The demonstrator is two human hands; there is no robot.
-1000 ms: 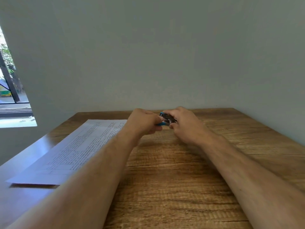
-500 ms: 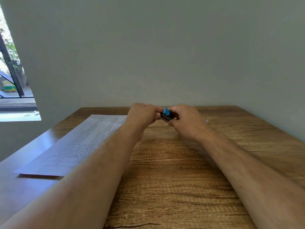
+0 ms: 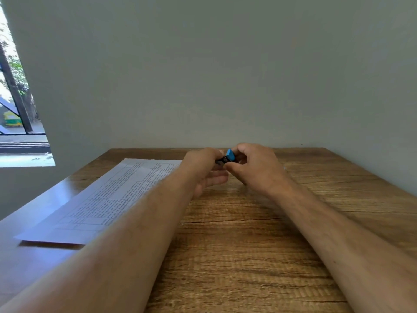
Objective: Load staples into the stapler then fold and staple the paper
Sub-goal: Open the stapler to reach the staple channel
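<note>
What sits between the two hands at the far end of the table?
In the head view, a small blue stapler sits between the left hand and the right hand, pinched by the fingers of both, above the wooden table.

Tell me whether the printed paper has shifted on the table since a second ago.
No. The paper lies flat at the table's left side, its far corner at the same spot near the back edge; only the camera tilted.

Both forearms extend forward, converging at the hands. Left hand point(image 3: 203, 164): fingers curled, lower fingers loosely extended toward the right hand. Right hand point(image 3: 255, 166): fingers curled inward, thumb underneath. Fingertips of both hands meet, pinched closed on a small stapler point(image 3: 228, 156).
</note>
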